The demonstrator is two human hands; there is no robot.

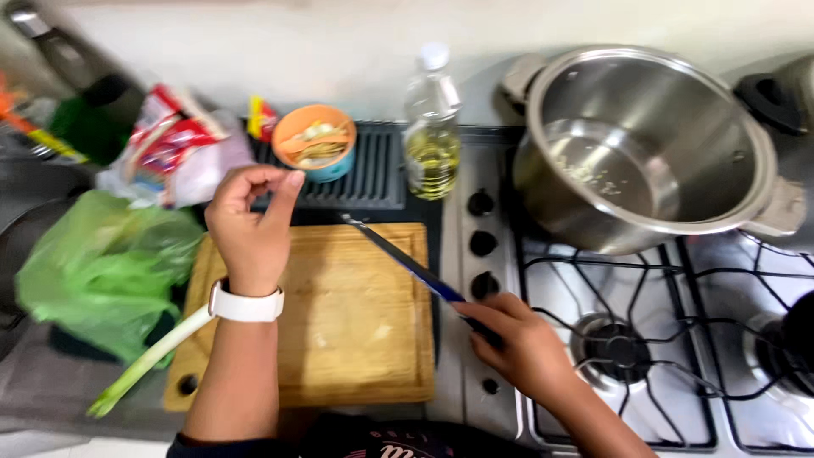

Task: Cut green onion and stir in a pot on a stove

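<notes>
My right hand (521, 343) grips the handle of a knife (398, 254) whose blade points up and left over a wooden cutting board (356, 322). My left hand (250, 216), with a white band on the wrist, hovers above the board's far left corner, fingertips pinched together; whether anything is between them I cannot tell. Just beyond it stands an orange-rimmed blue bowl (315, 142) with vegetable scraps. A green onion stalk (144, 365) lies off the board's left edge, partly hidden by my forearm.
A large steel pot (636, 144) sits on the far stove burner, with a gas hob (627, 339) and knobs to the right. An oil bottle (432, 127) stands behind the board. A green plastic bag (102, 271) and a food packet (170, 144) lie left.
</notes>
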